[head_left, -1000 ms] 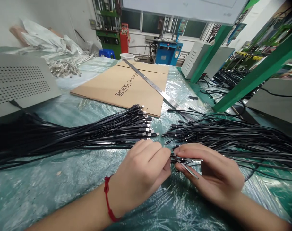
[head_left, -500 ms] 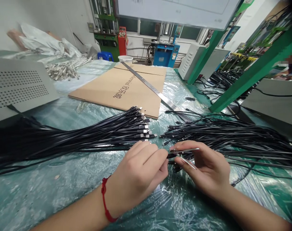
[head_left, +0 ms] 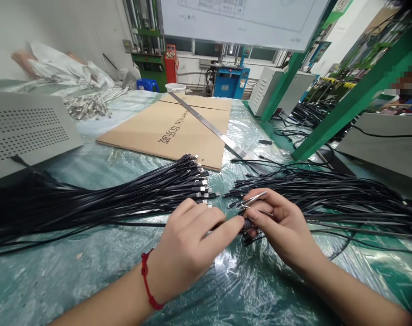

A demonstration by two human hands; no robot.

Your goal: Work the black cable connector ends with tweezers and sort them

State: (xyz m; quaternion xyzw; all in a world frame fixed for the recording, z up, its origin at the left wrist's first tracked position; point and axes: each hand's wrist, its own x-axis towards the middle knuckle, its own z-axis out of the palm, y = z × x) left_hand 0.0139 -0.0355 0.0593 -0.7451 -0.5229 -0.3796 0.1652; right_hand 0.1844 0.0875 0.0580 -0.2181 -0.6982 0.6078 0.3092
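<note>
My left hand (head_left: pixel 195 240), with a red cord bracelet at the wrist, is closed, its index fingertip against the black ribbed end of a cable (head_left: pixel 248 224). My right hand (head_left: pixel 282 222) meets it there, with the thumb and fingers closed around a small silver two-armed metal tool (head_left: pixel 258 198). The tool's exact kind is unclear. Its arms spread apart above my right thumb, just over the cable end. My fingers partly hide the cable. Behind my left hand lies a bundle of black USB cables (head_left: pixel 134 190), metal plugs toward the middle. More black cables (head_left: pixel 328 192) lie behind my right hand.
A cardboard sheet (head_left: pixel 189 129) lies farther back with a long steel ruler (head_left: pixel 209 127) across it. A perforated grey metal box (head_left: pixel 29 131) stands at left, a green post (head_left: pixel 345 97) at right. Clear plastic film (head_left: pixel 100 280) covers the green table.
The metal tool has turned in my right hand, its arms now pointing more upward. My left index finger has extended toward the ribbed cable end, which shows more. The view has shifted slightly.
</note>
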